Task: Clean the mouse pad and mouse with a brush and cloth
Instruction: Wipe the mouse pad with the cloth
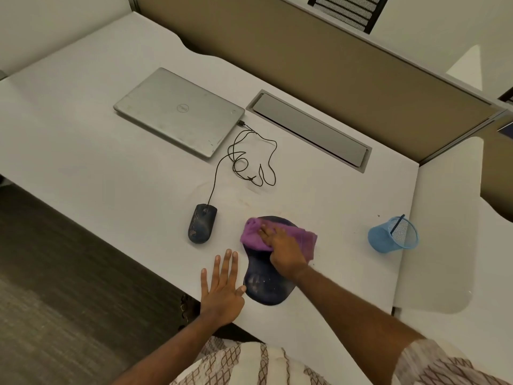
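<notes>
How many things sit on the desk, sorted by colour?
Silver: 1, laptop
Dark blue: 2, mouse and mouse pad
Purple: 1, cloth
Light blue: 1, mesh cup
Total: 5

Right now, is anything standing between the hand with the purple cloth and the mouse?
Nothing visible. Only bare desk lies between the cloth under the right hand and the mouse. The cable runs away toward the laptop, and the left hand rests flat nearer the desk edge, off that path.
</notes>
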The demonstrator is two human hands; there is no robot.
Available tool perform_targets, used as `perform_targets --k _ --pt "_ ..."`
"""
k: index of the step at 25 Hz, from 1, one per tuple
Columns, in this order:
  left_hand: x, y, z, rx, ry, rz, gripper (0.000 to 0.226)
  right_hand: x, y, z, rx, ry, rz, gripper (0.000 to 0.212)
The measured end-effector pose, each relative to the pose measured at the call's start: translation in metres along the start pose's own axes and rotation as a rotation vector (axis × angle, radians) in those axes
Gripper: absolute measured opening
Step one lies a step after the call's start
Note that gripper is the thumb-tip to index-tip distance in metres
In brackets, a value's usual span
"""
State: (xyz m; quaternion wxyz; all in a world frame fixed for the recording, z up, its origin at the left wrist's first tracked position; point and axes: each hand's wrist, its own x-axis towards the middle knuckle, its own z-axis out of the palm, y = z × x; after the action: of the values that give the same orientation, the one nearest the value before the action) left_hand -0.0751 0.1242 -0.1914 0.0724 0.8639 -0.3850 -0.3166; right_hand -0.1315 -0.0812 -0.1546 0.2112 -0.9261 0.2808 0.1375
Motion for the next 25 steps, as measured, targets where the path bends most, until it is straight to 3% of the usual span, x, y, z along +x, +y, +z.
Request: perform_targets --k 4,8,12,15,18,21,25 --pt "0.002 0.0 0.002 0.02 -0.002 -0.011 0.08 -0.049 0.005 0.034 -0.079 -0.117 -0.172 0.066" --pt "0.001 0.0 0.0 0.015 -0.002 -0.001 0.082 -0.022 0.023 -0.001 -0.273 -0.095 -0.337 0.065" --pt "0.0 0.001 0.0 0.023 0.011 -0.003 0.084 0.029 0.011 -0.038 -0.012 0.06 0.074 0.054" --pt "0.0 0.0 0.0 0.009 0.009 -0.003 0.083 0.028 0.002 -0.033 0.158 0.056 0.115 0.055" --pt "0.001 0.001 0.002 0.019 0.006 0.001 0.082 -0.01 -0.005 0.001 0.07 -0.034 -0.054 0.066" --pt "0.0 0.002 0.002 0.015 0.001 -0.009 0.079 -0.051 -0.005 0.032 -0.004 -0.073 -0.24 0.063" --pt "-0.001 0.003 -0.002 0.032 -0.013 -0.002 0.094 -0.083 0.02 0.035 -0.064 -0.121 -0.493 0.067"
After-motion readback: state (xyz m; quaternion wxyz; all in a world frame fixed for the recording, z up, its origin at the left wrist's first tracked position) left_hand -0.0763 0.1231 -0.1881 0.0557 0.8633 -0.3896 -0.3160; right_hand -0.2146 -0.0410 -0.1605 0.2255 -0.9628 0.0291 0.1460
